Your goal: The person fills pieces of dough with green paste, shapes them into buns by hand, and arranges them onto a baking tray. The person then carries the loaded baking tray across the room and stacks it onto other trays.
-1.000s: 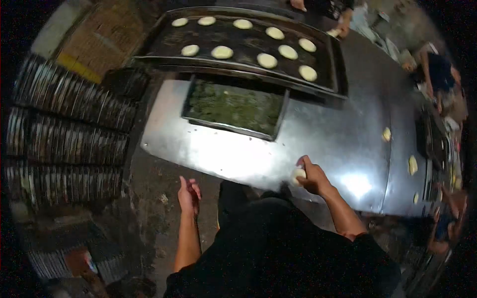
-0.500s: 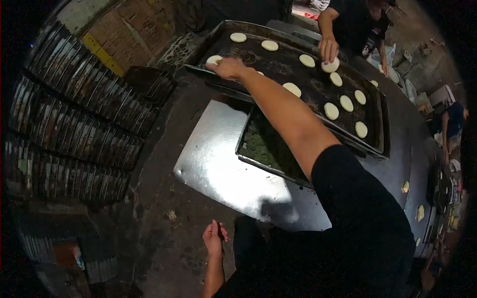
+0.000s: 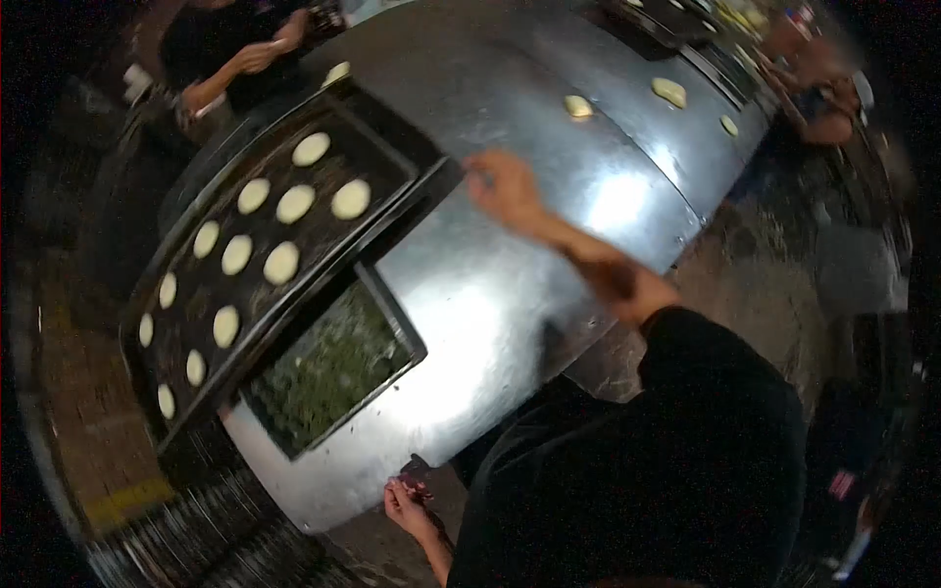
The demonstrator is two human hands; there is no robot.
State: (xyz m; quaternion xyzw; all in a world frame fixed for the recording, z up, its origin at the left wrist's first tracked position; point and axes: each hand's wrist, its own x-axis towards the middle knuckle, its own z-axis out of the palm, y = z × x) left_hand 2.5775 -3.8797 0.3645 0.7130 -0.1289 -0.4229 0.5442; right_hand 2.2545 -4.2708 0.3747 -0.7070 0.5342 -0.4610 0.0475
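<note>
My right hand (image 3: pixel 505 191), smeared by motion, is over the metal table just right of the tray's near corner; its fingers look loosely bent with nothing visible in them. Pale, flat dough rounds (image 3: pixel 295 204), several of them, lie spaced apart on a dark baking tray (image 3: pixel 387 142). Low by the table's near edge, my left hand (image 3: pixel 404 502) is loosely curled and partly in shadow, apparently empty. Beneath the baking tray's near side sits a metal pan (image 3: pixel 392 318) with a green, crumbly filling (image 3: pixel 323 363), its far part hidden.
Across the tray stands a person whose hands (image 3: pixel 260 57) are close together. More dough pieces (image 3: pixel 669 92) lie on the shiny metal table (image 3: pixel 549 137). Another person (image 3: pixel 823 108) is at the far right. Stacked trays (image 3: pixel 235 524) stand at lower left.
My view has swung right, so the tray now appears at left. My right hand has left the dough round at the tray's far end and moved past its other end.
</note>
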